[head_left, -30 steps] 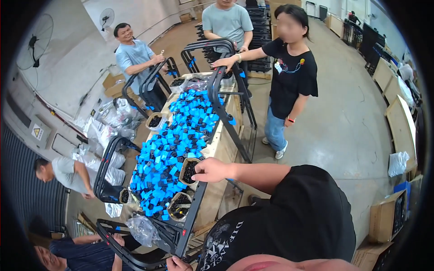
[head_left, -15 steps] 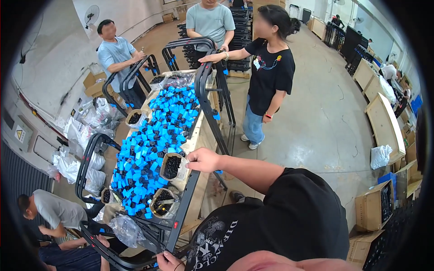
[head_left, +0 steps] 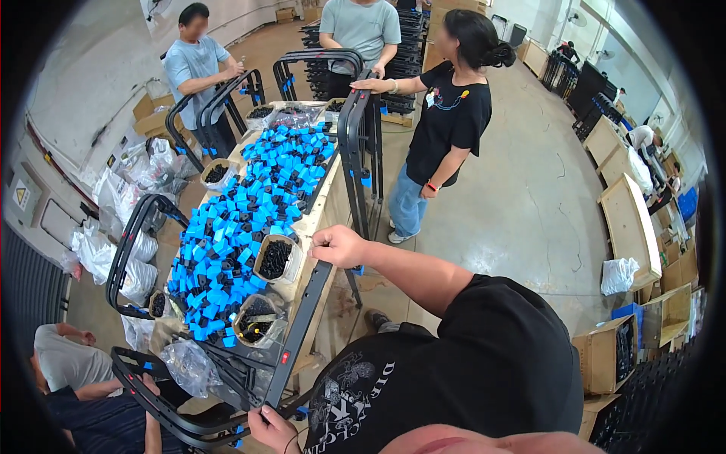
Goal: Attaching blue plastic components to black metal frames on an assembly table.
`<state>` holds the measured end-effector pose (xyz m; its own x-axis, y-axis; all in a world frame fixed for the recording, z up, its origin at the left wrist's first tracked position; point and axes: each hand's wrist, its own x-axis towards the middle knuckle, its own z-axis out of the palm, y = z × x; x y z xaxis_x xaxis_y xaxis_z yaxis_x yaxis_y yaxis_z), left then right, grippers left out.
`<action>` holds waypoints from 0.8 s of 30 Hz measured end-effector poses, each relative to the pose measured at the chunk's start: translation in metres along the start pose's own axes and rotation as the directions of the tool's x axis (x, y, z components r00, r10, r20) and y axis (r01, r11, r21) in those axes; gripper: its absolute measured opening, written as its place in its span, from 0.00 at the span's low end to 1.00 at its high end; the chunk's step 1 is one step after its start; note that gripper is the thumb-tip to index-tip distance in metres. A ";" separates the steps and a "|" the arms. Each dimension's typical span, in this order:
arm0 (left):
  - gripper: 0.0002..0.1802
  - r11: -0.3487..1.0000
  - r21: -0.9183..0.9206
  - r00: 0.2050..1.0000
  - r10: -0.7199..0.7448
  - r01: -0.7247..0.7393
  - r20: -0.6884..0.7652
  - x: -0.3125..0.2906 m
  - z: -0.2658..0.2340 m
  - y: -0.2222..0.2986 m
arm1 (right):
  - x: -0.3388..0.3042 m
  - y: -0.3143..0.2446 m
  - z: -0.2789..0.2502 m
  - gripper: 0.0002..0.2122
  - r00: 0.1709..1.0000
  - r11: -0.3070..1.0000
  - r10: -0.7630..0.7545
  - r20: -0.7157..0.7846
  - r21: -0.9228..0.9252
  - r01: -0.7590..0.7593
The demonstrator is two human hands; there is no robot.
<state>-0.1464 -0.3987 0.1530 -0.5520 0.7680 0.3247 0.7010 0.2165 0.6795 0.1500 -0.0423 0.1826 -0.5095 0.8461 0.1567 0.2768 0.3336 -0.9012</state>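
Observation:
A long black metal frame (head_left: 291, 344) lies along the near side of the table. My left hand (head_left: 274, 430) is closed around its lower end, thumb on top. At the upper end of that bar, my right hand (head_left: 338, 247) has its fingers curled in a pinch; what they hold, if anything, is hidden. Beside the right hand stands an open container of small black parts (head_left: 275, 259). Another open container (head_left: 259, 321), in a clear bag, holds dark parts and something yellow. A large heap of blue and black plastic pieces (head_left: 234, 227) covers the tabletop.
Black tubular frames (head_left: 140, 234) lean around the wooden table (head_left: 308, 219). A co-worker in a black shirt (head_left: 457, 98) holds a frame across from me; others stand at the far end and lower left. White sacks (head_left: 125, 265) lie left, cardboard boxes (head_left: 605, 356) right.
The view has shifted a little, so the table sits further left and higher. Both my hands stay by the same frame. The co-worker at lower left has shifted posture.

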 end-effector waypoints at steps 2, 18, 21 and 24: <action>0.17 0.999 -0.040 1.000 0.004 -0.004 -0.004 0.001 -0.001 0.001 | 0.004 0.006 0.005 0.14 1.000 0.997 0.025 -0.003 0.079 -0.024; 0.20 0.939 -0.243 0.932 -0.295 0.243 -0.210 0.001 0.036 0.022 | 0.002 0.057 -0.038 0.16 0.996 0.940 0.079 0.035 0.331 -0.087; 0.20 0.932 -0.267 0.926 -0.308 0.246 -0.221 0.001 0.055 0.078 | -0.002 0.074 -0.087 0.17 0.995 0.933 0.098 0.027 0.344 -0.102; 0.19 0.945 -0.224 0.952 -0.275 0.240 -0.138 0.024 0.080 0.117 | 0.001 0.105 -0.133 0.17 0.991 0.929 0.134 -0.029 0.351 -0.115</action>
<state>-0.0415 -0.3064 0.1879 -0.7801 0.5883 0.2130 0.4283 0.2540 0.8672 0.2874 0.0492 0.1417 -0.4445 0.8946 0.0464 0.0302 0.0667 -0.9973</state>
